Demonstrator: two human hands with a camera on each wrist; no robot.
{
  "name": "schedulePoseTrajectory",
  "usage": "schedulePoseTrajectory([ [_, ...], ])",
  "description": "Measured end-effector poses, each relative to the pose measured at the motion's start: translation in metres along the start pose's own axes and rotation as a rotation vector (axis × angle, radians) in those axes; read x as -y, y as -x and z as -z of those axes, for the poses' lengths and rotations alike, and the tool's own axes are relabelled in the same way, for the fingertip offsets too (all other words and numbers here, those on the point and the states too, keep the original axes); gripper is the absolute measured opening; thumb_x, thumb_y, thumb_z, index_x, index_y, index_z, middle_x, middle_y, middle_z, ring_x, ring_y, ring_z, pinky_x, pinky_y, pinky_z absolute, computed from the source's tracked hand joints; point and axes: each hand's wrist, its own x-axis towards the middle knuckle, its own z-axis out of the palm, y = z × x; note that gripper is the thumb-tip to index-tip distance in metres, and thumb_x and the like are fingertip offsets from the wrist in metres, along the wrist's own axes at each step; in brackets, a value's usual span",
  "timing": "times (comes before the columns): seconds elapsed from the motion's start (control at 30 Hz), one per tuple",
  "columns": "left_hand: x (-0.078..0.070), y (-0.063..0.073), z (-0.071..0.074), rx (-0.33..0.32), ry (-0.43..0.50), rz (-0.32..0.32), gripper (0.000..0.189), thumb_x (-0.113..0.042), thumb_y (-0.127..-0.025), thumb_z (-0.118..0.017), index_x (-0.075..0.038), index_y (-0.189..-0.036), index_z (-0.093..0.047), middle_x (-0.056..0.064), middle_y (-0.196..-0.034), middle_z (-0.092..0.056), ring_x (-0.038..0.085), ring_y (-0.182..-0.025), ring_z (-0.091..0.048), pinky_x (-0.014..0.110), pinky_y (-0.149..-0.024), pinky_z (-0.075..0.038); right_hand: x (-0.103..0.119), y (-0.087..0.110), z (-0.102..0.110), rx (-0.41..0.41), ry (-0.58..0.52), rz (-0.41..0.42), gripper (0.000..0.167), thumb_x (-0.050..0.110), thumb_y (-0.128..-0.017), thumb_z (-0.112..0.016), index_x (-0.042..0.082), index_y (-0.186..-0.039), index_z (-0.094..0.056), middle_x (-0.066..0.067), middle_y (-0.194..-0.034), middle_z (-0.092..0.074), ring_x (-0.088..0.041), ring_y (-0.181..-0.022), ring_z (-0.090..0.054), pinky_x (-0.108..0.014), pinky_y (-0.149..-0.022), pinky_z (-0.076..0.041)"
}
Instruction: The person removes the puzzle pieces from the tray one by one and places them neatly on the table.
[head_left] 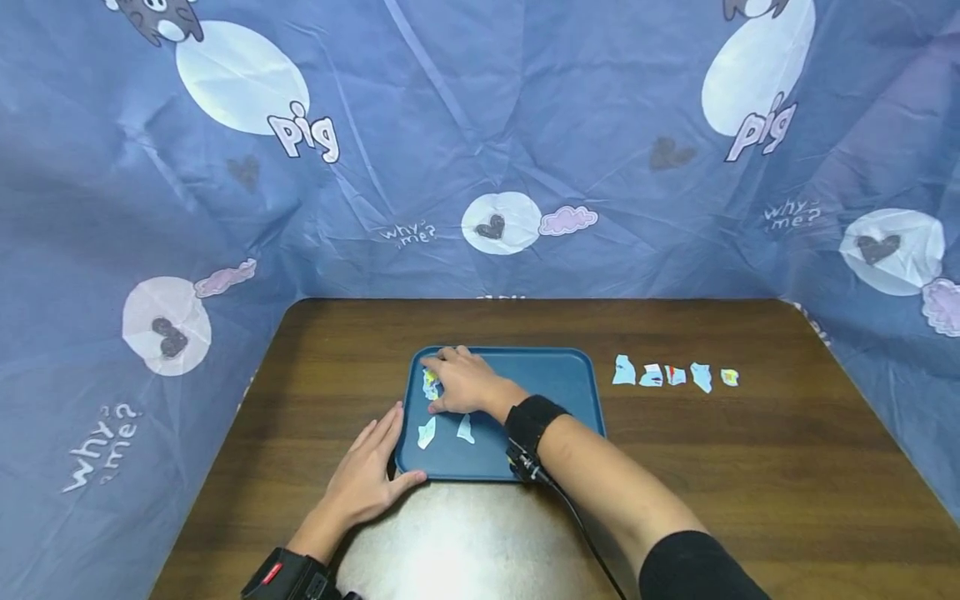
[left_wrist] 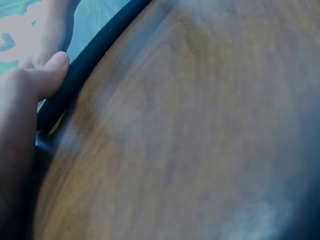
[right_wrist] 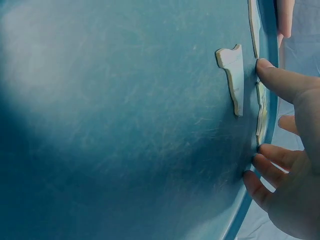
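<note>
A blue tray (head_left: 517, 417) lies on the table. My left hand (head_left: 367, 475) rests along its left edge, fingers straight and the thumb (left_wrist: 57, 65) at the near corner. Reaching across the tray, my right hand (head_left: 472, 383) lies over its upper left part, thumb and fingertips spread on either side of a small colourful cluster of flat, irregular pieces (head_left: 431, 385); the hand partly hides that cluster. In the right wrist view the thumb tip is slightly apart from the piece (right_wrist: 261, 107). Nearer me lie two pale blue pieces, one at left (head_left: 427, 432) and one at right (head_left: 466, 429).
Right of the tray, several similar loose pieces (head_left: 651, 375) lie in a row on the wooden table (head_left: 712, 467). A blue patterned cloth (head_left: 420, 167) hangs behind and at both sides. A cable (head_left: 585, 529) runs from the right wrist strap toward the near edge.
</note>
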Motion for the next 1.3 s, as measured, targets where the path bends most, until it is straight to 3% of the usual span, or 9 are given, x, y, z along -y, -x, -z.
schedulePoseTrajectory([
  [0.53, 0.009, -0.024, 0.013, -0.07, -0.033, -0.011, 0.103, -0.067, -0.089, -0.06, 0.002, -0.157, -0.026, 0.016, -0.165, -0.023, 0.031, -0.148, -0.031, 0.05, -0.122, -0.021, -0.002, -0.021, 0.021, -0.109, 0.05, 0.0, 0.071, 0.044, -0.092, -0.072, 0.02, -0.154, -0.044, -0.008, -0.151, -0.047, -0.025, -0.136, -0.044, -0.046, -0.113, -0.039],
  [0.67, 0.01, -0.021, 0.011, -0.106, -0.024, -0.027, 0.102, -0.064, -0.089, -0.063, 0.003, -0.156, -0.029, 0.016, -0.163, -0.027, 0.033, -0.146, -0.034, 0.051, -0.121, -0.024, 0.001, -0.017, 0.017, -0.134, 0.055, 0.0, 0.069, 0.041, -0.093, -0.072, 0.02, -0.153, -0.046, -0.008, -0.15, -0.049, -0.025, -0.133, -0.046, -0.045, -0.111, -0.042],
  [0.87, 0.006, -0.011, -0.003, -0.132, -0.016, -0.055, 0.101, -0.064, -0.087, -0.066, 0.003, -0.155, -0.033, 0.015, -0.162, -0.032, 0.03, -0.145, -0.037, 0.048, -0.12, -0.026, 0.002, -0.004, 0.001, -0.155, 0.072, -0.015, 0.07, 0.043, -0.089, -0.073, 0.021, -0.151, -0.049, -0.007, -0.148, -0.052, -0.025, -0.131, -0.049, -0.043, -0.109, -0.044],
  [1.0, 0.003, -0.005, -0.011, -0.151, -0.017, -0.072, 0.099, -0.064, -0.087, -0.066, 0.004, -0.153, -0.038, 0.015, -0.16, -0.036, 0.029, -0.143, -0.04, 0.035, -0.122, -0.02, 0.003, 0.006, -0.008, -0.178, 0.075, -0.023, 0.07, 0.043, -0.087, -0.075, 0.02, -0.149, -0.052, -0.007, -0.145, -0.055, -0.025, -0.129, -0.051, -0.044, -0.107, -0.046],
  [1.1, 0.001, 0.0, -0.014, -0.109, 0.003, -0.052, 0.099, -0.065, -0.087, -0.065, 0.005, -0.152, -0.039, 0.016, -0.159, -0.038, 0.029, -0.144, -0.039, 0.023, -0.121, -0.01, 0.003, 0.012, -0.015, -0.177, 0.071, -0.024, 0.071, 0.043, -0.086, -0.076, 0.019, -0.149, -0.052, -0.007, -0.142, -0.057, -0.025, -0.126, -0.053, -0.043, -0.106, -0.047],
  [1.2, 0.001, 0.002, -0.014, -0.064, 0.005, -0.014, 0.099, -0.067, -0.087, -0.063, 0.005, -0.151, -0.04, 0.016, -0.158, -0.039, 0.03, -0.143, -0.04, 0.029, -0.12, -0.014, 0.004, 0.016, -0.015, -0.173, 0.071, -0.017, 0.072, 0.043, -0.084, -0.076, 0.019, -0.148, -0.052, -0.007, -0.139, -0.059, -0.024, -0.121, -0.055, -0.042, -0.101, -0.05],
  [1.3, 0.003, -0.004, -0.011, -0.08, -0.02, -0.02, 0.099, -0.067, -0.087, -0.063, 0.006, -0.15, -0.041, 0.017, -0.158, -0.039, 0.031, -0.142, -0.041, 0.042, -0.118, -0.025, 0.001, 0.017, -0.002, -0.182, 0.084, -0.013, 0.074, 0.043, -0.083, -0.077, 0.021, -0.149, -0.051, -0.007, -0.137, -0.06, -0.024, -0.119, -0.056, -0.042, -0.099, -0.051],
])
